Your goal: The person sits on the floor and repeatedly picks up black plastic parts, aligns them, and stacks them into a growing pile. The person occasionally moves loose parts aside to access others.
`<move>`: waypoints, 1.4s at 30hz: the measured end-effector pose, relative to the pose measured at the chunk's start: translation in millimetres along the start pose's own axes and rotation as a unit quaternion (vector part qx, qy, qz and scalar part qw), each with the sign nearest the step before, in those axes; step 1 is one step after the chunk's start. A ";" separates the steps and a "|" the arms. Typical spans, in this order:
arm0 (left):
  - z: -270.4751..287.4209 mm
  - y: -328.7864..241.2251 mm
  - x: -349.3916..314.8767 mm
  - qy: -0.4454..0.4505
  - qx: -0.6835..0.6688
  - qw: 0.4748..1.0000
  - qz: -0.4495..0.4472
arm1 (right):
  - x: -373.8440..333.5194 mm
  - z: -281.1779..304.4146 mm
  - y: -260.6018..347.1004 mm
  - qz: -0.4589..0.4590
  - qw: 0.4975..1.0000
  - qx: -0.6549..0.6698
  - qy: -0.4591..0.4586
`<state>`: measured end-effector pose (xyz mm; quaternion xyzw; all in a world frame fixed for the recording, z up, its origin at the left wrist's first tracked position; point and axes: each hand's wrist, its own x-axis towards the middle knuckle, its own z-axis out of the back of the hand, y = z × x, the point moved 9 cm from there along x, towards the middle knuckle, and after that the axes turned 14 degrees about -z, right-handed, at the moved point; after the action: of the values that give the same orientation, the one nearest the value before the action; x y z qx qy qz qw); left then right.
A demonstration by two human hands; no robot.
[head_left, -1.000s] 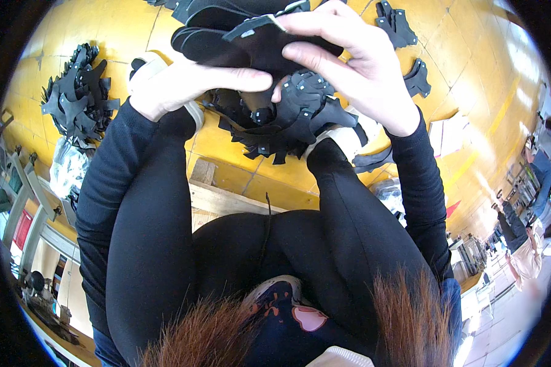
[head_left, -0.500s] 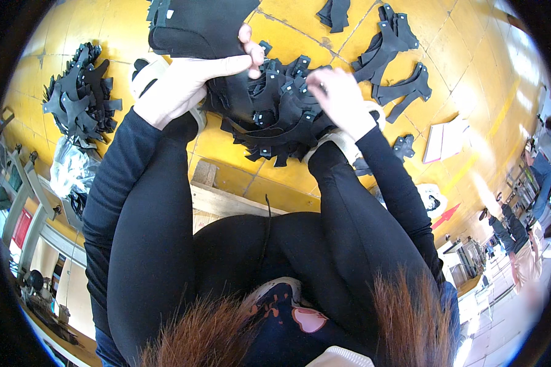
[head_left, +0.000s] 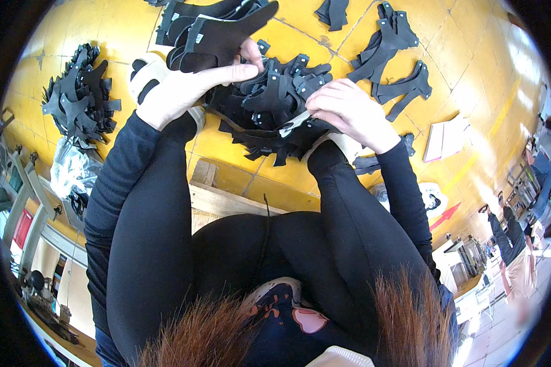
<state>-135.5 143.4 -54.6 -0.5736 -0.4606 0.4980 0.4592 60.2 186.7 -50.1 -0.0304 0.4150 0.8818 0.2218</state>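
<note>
Black pieces (head_left: 226, 32) in the half-curled left hand (head_left: 180, 88)

We have an open gap between our left hand (head_left: 183, 88) and right hand (head_left: 352, 113), though a pale-edged black piece (head_left: 295, 124) juts into it and the heap (head_left: 269, 92) of black pieces bars the way down. The stack (head_left: 223, 33) in the left hand blocks passage forward on that side, while beyond the right fingers bare yellow floor (head_left: 343, 60) gives us a lane up to the scattered pieces (head_left: 386, 43).
</note>
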 end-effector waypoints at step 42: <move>-15.2 0.8 -8.7 -0.027 -0.173 0.984 0.039 | -26.9 40.6 -41.6 -0.142 0.989 0.021 -0.036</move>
<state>-121.0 133.7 -52.8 -0.6482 -0.5297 0.4436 0.3202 107.0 230.3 -47.0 -0.0527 0.4168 0.8330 0.3600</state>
